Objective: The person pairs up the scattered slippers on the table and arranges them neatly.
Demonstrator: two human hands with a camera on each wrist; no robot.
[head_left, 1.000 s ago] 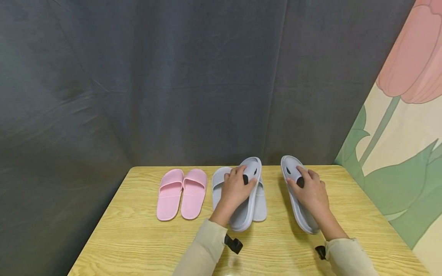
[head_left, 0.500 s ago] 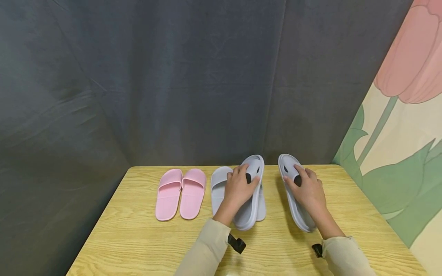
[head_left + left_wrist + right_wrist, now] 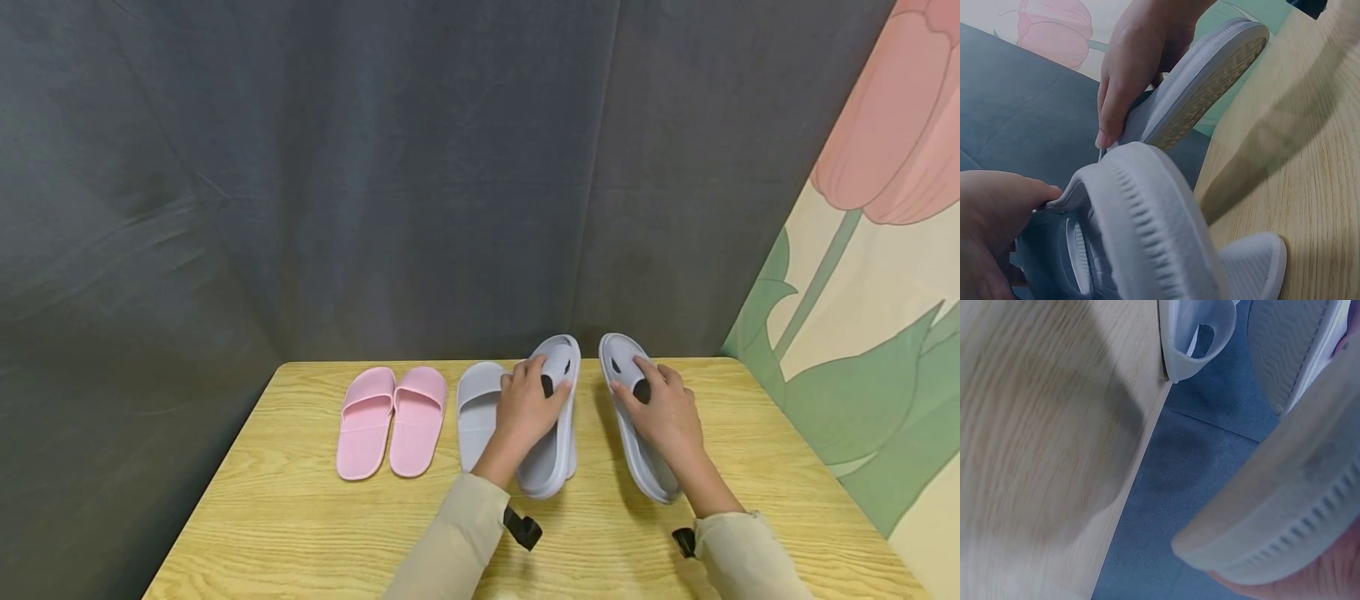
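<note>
In the head view my left hand (image 3: 525, 410) grips the strap of a thick grey slipper (image 3: 546, 467), thumb on its right side. My right hand (image 3: 669, 414) holds a matching slipper (image 3: 643, 462) by its strap, to the right. Both slippers are raised over the table with toes pointing to the back; their toe ends tilt toward each other across a gap. In the left wrist view the right slipper's patterned sole (image 3: 1210, 94) faces the table, with a shadow below. A pair of thinner pale grey slippers (image 3: 472, 429) lies beneath the left one, which largely hides its right-hand member.
Two pink slippers (image 3: 366, 425) lie side by side on the wooden table (image 3: 315, 533), left of the pale grey pair. A dark curtain (image 3: 450, 183) hangs behind the table's back edge. On the right stands a wall (image 3: 870, 333) painted with a tulip.
My left hand has moved rightward with its slipper, now covering more of the right-hand pale slipper. The right hand's slipper has shifted slightly left, so the gap between the two is narrower.
</note>
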